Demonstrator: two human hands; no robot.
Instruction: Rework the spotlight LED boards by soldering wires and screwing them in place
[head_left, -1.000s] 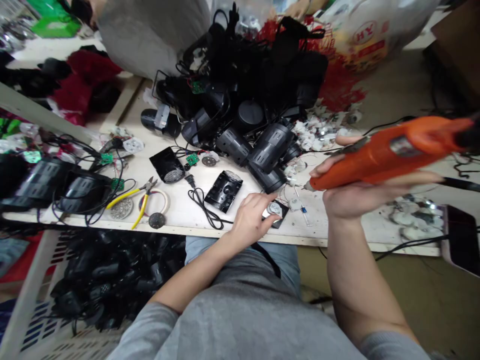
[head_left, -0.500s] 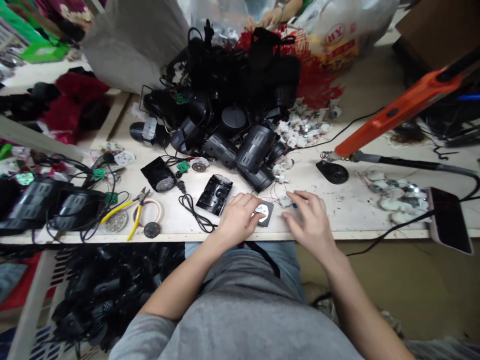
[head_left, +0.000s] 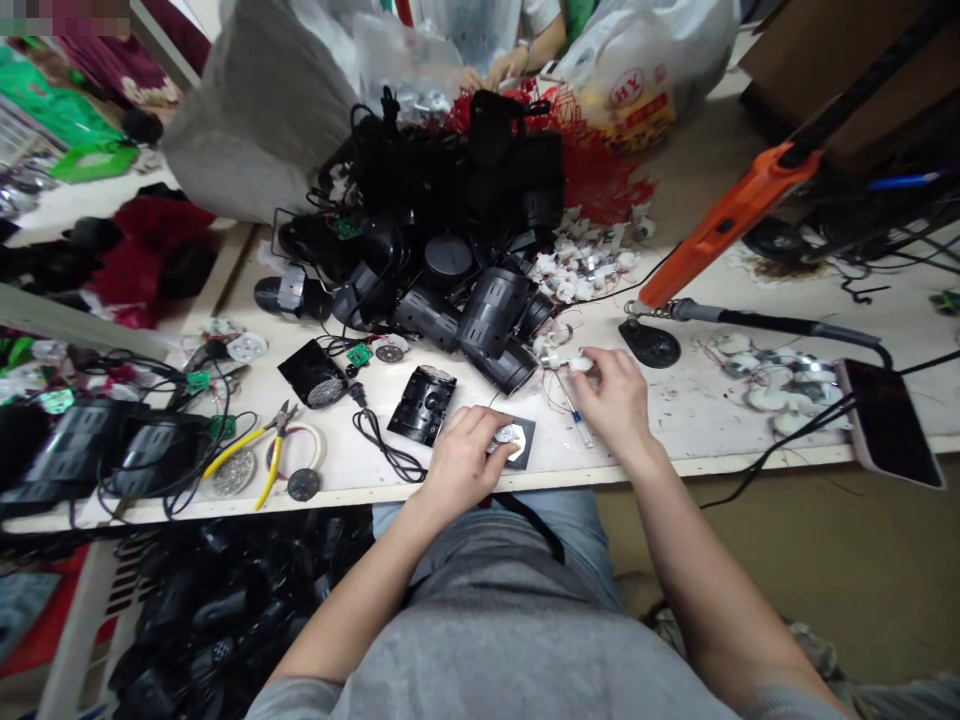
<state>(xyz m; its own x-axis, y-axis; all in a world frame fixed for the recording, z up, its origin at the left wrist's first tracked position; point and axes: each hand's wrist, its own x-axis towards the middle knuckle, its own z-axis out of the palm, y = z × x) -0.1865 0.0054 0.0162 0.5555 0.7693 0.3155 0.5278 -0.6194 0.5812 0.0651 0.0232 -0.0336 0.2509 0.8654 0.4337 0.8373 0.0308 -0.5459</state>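
The right hand pinches a small white part between thumb and forefinger, its long axis roughly level and its end pointing left. The left hand curls over a round metal disc on a dark square plate; whether it grips them, I cannot tell. Both hands sit just inside the near edge of the bench. A thin blue-and-clear tool lies just below the right hand, and a black lamp housing lies just left of the plate. A heap of black housings rises beyond, while stained bench stretches right toward scattered white-and-metal discs.
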